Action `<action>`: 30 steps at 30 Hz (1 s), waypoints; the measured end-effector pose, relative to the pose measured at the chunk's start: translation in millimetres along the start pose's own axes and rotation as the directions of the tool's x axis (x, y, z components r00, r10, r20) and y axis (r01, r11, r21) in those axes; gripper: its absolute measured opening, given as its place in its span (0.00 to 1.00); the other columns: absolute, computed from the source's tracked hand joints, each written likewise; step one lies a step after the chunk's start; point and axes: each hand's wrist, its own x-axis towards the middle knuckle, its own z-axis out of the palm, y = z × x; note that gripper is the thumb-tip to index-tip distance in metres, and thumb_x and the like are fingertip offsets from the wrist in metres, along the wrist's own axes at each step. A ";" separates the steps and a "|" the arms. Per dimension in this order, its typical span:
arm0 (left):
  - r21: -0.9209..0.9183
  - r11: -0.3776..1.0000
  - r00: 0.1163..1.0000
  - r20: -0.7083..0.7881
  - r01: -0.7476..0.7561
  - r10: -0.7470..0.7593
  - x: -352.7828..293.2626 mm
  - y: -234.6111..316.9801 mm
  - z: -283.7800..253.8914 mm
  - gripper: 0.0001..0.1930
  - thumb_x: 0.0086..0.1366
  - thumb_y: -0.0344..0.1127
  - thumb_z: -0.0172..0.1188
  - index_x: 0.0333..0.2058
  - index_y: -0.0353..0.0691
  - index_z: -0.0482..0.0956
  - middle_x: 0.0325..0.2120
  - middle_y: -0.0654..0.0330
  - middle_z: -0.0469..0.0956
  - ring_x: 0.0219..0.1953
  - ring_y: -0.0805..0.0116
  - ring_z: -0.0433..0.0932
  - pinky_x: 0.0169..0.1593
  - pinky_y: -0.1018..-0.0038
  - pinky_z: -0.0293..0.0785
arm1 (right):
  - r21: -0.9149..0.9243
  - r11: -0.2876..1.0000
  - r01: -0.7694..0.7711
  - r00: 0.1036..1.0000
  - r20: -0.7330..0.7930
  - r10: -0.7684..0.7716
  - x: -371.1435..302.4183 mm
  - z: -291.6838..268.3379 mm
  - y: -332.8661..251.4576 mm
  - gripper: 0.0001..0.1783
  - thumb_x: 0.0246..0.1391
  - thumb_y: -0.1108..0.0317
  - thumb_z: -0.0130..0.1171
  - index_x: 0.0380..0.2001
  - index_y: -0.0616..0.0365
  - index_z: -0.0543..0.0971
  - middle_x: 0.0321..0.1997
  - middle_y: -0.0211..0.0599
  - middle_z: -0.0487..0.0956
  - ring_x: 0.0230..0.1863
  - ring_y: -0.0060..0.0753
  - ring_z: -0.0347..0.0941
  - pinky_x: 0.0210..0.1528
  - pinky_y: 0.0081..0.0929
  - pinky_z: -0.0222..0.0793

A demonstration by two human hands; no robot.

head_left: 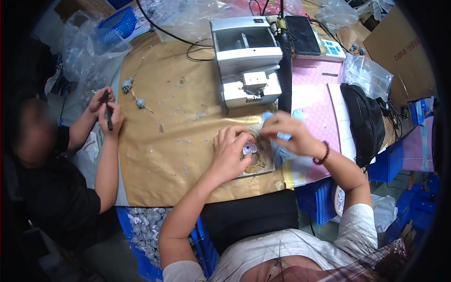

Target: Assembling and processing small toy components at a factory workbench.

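Note:
My left hand [231,151] grips a small round grey part [249,149] and presses it onto a small pale work pad [263,165] on the table. My right hand [287,134] is just to the right, its fingers pinched on a light blue cloth [282,152] that spreads under it. A dark bead bracelet sits on my right wrist. Both hands are in front of a grey-white benchtop machine [246,61].
A gold sheet [174,136] covers the table, with two small grey parts [134,94] lying loose. A person at the left holds a dark pen-like tool [108,113]. A black bag [364,122] lies right, a phone [303,34] behind, a blue crate of parts [145,230] below.

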 end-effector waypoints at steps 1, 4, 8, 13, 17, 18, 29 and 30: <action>0.000 1.000 0.998 -0.058 0.026 -0.026 -1.1 0.6 2.0 0.18 0.51 0.29 0.68 0.42 0.45 0.76 0.52 0.56 0.71 0.58 0.50 0.64 0.61 0.55 0.60 | -0.031 0.999 0.018 0.998 0.053 -0.017 -0.2 13.7 -7.3 0.14 0.47 0.80 0.66 0.40 0.59 0.82 0.37 0.37 0.79 0.39 0.40 0.76 0.42 0.34 0.73; -0.100 0.995 0.999 -0.011 0.030 -0.032 -3.7 -7.1 -13.8 0.25 0.52 0.31 0.71 0.49 0.42 0.73 0.55 0.51 0.66 0.60 0.48 0.63 0.63 0.58 0.61 | -0.242 0.949 0.200 0.979 0.075 -0.187 -12.1 37.0 14.0 0.13 0.46 0.75 0.69 0.38 0.59 0.82 0.37 0.36 0.79 0.38 0.40 0.75 0.39 0.34 0.71; 0.101 0.995 0.978 -0.208 0.015 0.006 9.5 -55.7 -70.5 0.22 0.56 0.28 0.66 0.50 0.37 0.74 0.51 0.49 0.71 0.58 0.47 0.67 0.62 0.58 0.65 | -0.452 0.807 0.381 0.924 0.166 -0.343 -8.0 41.8 20.0 0.13 0.46 0.70 0.71 0.37 0.59 0.81 0.38 0.34 0.80 0.37 0.36 0.75 0.37 0.32 0.71; 0.525 0.834 0.898 -0.432 0.172 0.087 61.5 -160.0 -189.2 0.14 0.60 0.24 0.55 0.46 0.35 0.76 0.47 0.48 0.74 0.53 0.44 0.71 0.55 0.58 0.70 | -0.479 0.833 0.277 0.960 0.176 -0.217 -13.4 47.8 10.3 0.17 0.42 0.70 0.72 0.39 0.58 0.82 0.42 0.36 0.79 0.44 0.41 0.74 0.42 0.36 0.71; 0.840 0.265 0.868 -0.392 0.473 -0.306 118.1 -215.7 -217.7 0.16 0.64 0.28 0.53 0.50 0.41 0.80 0.49 0.52 0.74 0.56 0.46 0.70 0.56 0.58 0.72 | -0.435 0.879 0.196 0.977 0.159 -0.139 -14.2 51.2 7.3 0.19 0.39 0.73 0.72 0.39 0.57 0.82 0.42 0.37 0.78 0.45 0.44 0.73 0.46 0.38 0.71; 0.832 0.208 0.846 -0.450 0.514 -0.287 120.5 -222.5 -212.1 0.16 0.64 0.29 0.54 0.49 0.42 0.81 0.49 0.53 0.74 0.56 0.47 0.70 0.55 0.58 0.72 | -0.414 0.892 0.184 0.979 0.153 -0.132 -13.9 51.5 8.7 0.18 0.39 0.74 0.72 0.38 0.57 0.81 0.41 0.37 0.78 0.44 0.44 0.73 0.46 0.38 0.71; 0.760 0.491 0.898 -0.420 0.427 -0.130 78.1 -220.0 -210.7 0.09 0.62 0.34 0.58 0.39 0.42 0.84 0.51 0.54 0.72 0.58 0.50 0.66 0.51 0.55 0.75 | -0.155 0.987 -0.043 0.998 -0.054 0.035 -23.2 30.3 12.0 0.22 0.47 0.76 0.67 0.48 0.63 0.75 0.50 0.50 0.74 0.49 0.49 0.73 0.52 0.38 0.70; 0.695 0.630 0.884 -0.467 0.346 0.029 70.8 -211.2 -206.5 0.06 0.60 0.33 0.60 0.34 0.40 0.82 0.47 0.53 0.75 0.56 0.49 0.68 0.50 0.56 0.75 | -0.171 0.985 -0.028 0.998 -0.066 0.017 -19.1 26.5 10.1 0.22 0.49 0.76 0.65 0.49 0.63 0.75 0.51 0.52 0.74 0.50 0.49 0.73 0.52 0.38 0.70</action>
